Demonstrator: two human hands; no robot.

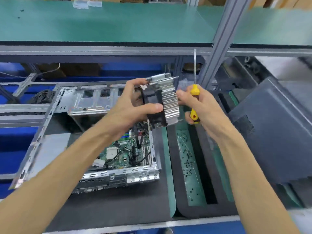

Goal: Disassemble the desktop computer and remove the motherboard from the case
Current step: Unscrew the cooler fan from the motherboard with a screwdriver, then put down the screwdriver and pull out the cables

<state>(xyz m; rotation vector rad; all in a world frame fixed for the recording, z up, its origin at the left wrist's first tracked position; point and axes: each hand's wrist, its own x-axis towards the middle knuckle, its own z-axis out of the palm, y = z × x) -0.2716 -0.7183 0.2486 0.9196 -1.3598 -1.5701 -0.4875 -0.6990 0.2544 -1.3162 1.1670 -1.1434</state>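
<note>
Seen from a head-worn camera looking down, a person's two bare arms reach forward over a tabletop (118,206) covered in dark mats. The left hand (133,105) grips a cooling fan with a finned metal heat sink (162,105), thumb curled over its near side and fingers wrapped round the far side, holding it in the air just left of the view's centre. The right hand (202,107) sits just beside the heat sink at 3 o'clock, fingers curled round the yellow handle of a screwdriver (194,92) whose thin shaft points straight up toward 12 o'clock; its fingertips touch the fins.

Below the left hand, toward 7 o'clock, an open metal computer case (55,132) lies flat on the tabletop. Inside it the green motherboard (123,156) rests in the case's near right corner, with a square silver processor and black cables on it, partly hidden by the left forearm. At 5 o'clock from the hands, small dark screws (187,159) lie scattered on a green strip. A dark grey panel (273,132) leans at 3 o'clock. A green shelf (108,22) runs across the top.
</note>
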